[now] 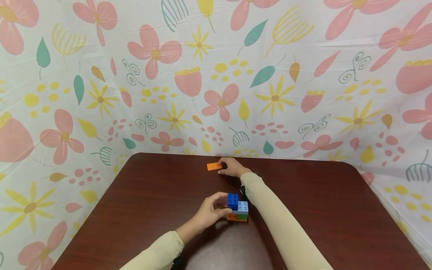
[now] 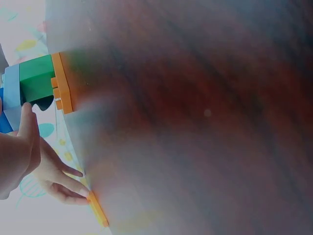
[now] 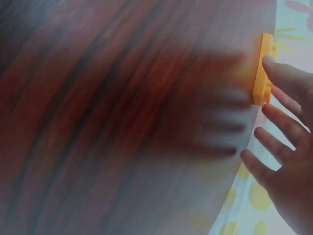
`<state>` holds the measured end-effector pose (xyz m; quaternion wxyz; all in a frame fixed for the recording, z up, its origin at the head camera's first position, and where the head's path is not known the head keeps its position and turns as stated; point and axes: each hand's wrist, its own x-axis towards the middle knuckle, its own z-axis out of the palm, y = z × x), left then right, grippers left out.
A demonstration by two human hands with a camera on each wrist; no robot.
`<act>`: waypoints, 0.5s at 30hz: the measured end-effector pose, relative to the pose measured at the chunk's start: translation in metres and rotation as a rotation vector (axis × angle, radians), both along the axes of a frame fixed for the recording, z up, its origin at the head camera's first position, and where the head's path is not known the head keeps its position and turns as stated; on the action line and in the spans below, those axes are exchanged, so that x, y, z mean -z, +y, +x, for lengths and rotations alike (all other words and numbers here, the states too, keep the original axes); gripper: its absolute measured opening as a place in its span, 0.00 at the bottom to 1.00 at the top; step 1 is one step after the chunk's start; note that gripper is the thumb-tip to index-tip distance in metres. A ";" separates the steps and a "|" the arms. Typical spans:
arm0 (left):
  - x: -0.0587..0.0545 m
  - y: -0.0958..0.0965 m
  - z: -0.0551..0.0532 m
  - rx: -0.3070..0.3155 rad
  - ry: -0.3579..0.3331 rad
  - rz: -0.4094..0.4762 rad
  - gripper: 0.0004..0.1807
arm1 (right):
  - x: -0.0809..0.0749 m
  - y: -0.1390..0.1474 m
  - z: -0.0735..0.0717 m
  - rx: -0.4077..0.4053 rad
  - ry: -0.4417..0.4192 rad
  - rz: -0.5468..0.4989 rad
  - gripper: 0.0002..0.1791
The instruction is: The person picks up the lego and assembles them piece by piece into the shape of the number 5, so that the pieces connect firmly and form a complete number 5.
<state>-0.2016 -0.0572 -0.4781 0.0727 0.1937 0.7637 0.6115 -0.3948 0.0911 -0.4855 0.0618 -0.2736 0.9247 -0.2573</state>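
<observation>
In the head view my left hand (image 1: 206,214) holds a small stack of toy building blocks (image 1: 242,206) from its left side. A dark blue block (image 1: 232,201) sits on a light blue one, above green and orange pieces. The left wrist view shows an orange studded plate (image 2: 62,85) under the green block (image 2: 37,77), and a finger against the light blue block (image 2: 12,93). Farther back, my right hand (image 1: 232,167) pinches the right end of a separate orange plate (image 1: 213,166). Its thumb overlaps that plate (image 3: 263,68) in the right wrist view, other fingers spread.
The dark brown table (image 1: 152,195) has its far edge just behind the separate orange plate. A flower-print cloth (image 1: 216,75) hangs behind and beside it. My right forearm (image 1: 280,221) passes to the right of the stack.
</observation>
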 end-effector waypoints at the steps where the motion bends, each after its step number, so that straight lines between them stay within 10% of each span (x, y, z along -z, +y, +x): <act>1: -0.004 0.000 0.002 -0.002 -0.006 0.000 0.20 | 0.002 0.002 -0.001 0.007 0.017 -0.012 0.18; 9: -0.026 0.000 0.013 0.008 -0.003 0.009 0.20 | 0.007 0.009 -0.001 0.050 0.044 -0.056 0.12; 15: -0.006 0.001 0.004 -0.005 -0.001 0.007 0.20 | 0.008 0.012 0.003 0.071 0.050 -0.077 0.12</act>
